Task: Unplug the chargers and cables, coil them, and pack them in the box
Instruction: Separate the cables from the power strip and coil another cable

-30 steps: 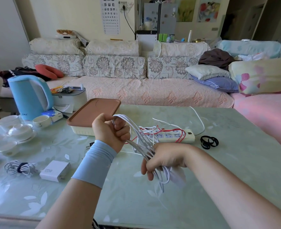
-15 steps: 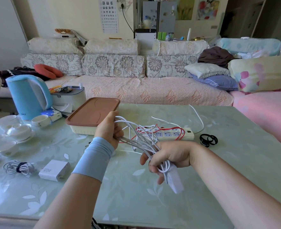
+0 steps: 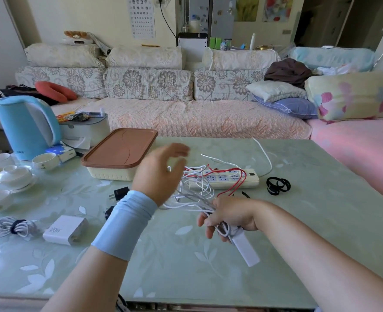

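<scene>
Nearest, the right hand [image 3: 229, 218] grips the white cable coil [image 3: 195, 200], charger [image 3: 247, 248] dangling below, to keep loops together. Just beyond, the left hand [image 3: 159, 174] hovers open and empty, likely for another loop. The lidded box [image 3: 118, 154] sits left of it.

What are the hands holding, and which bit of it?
The right hand grips the looped white cable at its lower end, just above the white charger hanging there. The left hand is open, holding nothing.
</scene>
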Demonstrator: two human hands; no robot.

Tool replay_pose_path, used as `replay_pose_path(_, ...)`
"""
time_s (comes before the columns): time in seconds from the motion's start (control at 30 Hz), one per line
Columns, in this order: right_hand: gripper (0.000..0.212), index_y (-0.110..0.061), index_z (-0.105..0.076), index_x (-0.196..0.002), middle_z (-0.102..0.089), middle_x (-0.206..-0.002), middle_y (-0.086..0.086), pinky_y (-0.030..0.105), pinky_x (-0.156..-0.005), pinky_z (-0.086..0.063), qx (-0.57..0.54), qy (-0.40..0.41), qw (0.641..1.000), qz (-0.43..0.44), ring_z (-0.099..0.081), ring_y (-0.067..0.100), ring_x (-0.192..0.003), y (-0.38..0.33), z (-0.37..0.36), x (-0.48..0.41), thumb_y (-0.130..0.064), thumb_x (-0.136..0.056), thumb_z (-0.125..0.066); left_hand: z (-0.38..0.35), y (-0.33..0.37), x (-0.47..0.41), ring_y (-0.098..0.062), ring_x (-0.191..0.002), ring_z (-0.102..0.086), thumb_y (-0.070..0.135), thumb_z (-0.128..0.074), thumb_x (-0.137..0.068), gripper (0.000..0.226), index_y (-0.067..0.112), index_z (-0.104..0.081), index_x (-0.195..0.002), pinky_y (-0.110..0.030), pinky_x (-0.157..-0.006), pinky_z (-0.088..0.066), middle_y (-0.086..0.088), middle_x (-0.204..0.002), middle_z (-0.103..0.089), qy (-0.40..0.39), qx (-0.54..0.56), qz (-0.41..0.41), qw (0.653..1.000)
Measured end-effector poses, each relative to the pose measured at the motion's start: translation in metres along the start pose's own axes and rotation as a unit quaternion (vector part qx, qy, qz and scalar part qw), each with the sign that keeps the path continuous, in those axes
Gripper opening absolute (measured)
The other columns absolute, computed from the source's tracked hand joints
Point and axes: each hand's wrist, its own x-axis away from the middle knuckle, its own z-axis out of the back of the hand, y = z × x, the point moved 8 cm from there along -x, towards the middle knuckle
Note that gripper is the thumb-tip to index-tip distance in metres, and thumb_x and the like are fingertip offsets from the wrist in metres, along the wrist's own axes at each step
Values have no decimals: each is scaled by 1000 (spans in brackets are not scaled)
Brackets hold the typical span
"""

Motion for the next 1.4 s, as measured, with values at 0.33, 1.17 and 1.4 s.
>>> replay_pose_path(0.33,14,-13,-60,-85,-32,-50,-2,21,-44,-37,-5,-1,994,107,-46,14,-42,-15,19,15,-19,-97,-60,-97,-30,57,-19,-74,-67,39,-76,-78,34,15,-67,-100,-35,-85,-55,3,-75,-69,-487,74,217,843)
replay_pose_path(1.17,26,-13,-47,-82,-46,-60,3,35,-58,-47,-152,142,959,193,-43,21,-47,-22,37,11,-30,-102,-50,-86,-18,38,-16,-59,-52,26,-56,-95,24,9,-59,-78,-41,-67,-59,-1,-66,-49,-253,410,331,811)
replay_pose_path(1.4,24,-13,-48,-84,-44,-59,1,33,-53,-42,-151,184,956,170,-42,21,-47,-13,47,11,-30,-102,-50,-92,-24,46,-21,-52,-50,26,-54,-96,21,9,-56,-84,-45,-71,-56,-2,-59,-44,-305,398,353,790)
